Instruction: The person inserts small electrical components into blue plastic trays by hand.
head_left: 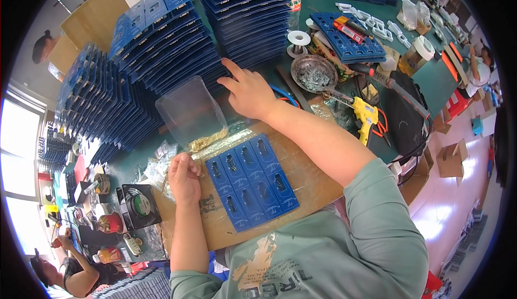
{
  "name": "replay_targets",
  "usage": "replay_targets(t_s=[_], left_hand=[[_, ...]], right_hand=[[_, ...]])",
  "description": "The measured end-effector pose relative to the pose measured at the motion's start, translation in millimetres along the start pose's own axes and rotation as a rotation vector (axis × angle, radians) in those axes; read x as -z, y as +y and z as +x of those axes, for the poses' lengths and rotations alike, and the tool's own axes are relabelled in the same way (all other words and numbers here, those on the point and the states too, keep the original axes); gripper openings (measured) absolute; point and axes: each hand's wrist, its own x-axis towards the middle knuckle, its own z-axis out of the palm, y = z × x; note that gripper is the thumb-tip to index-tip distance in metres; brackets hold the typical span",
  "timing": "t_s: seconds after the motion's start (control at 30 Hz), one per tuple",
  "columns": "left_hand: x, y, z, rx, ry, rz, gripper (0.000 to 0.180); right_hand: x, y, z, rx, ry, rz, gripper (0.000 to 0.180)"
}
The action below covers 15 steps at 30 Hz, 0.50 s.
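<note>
A blue circuit board panel with several slotted sections lies flat on the brown work board in front of me. My left hand is beside its left edge, fingers curled and pressed together; what they hold, if anything, is too small to make out. My right hand reaches out beyond the panel, index finger and thumb apart, nothing visible in it. Its fingertips are close to the tall stacks of blue panels. Between my hands stands a clear plastic box, tilted, with small gold-coloured pins at its near end.
At the right are a metal dish of silvery bits, a solder spool, a yellow glue gun and a soldering iron. A black fan and small plastic bags lie left. Other people sit farther off.
</note>
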Motion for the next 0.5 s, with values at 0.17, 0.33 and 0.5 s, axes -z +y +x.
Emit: replay_targets(t_s=[0.17,0.33,0.5], left_hand=[[-1,0,0,0.006,0.002,0.006,0.011],[0,-1,1,0.001,-0.001,0.006,0.011],[-2,0,0,0.001,-0.001,0.011,0.011]], right_hand=[[4,4,4,0.009,0.021,0.033,0.047],[6,1,12,-0.038,0.081,0.156,0.055],[9,0,16,-0.066,0.065,0.135,0.056]])
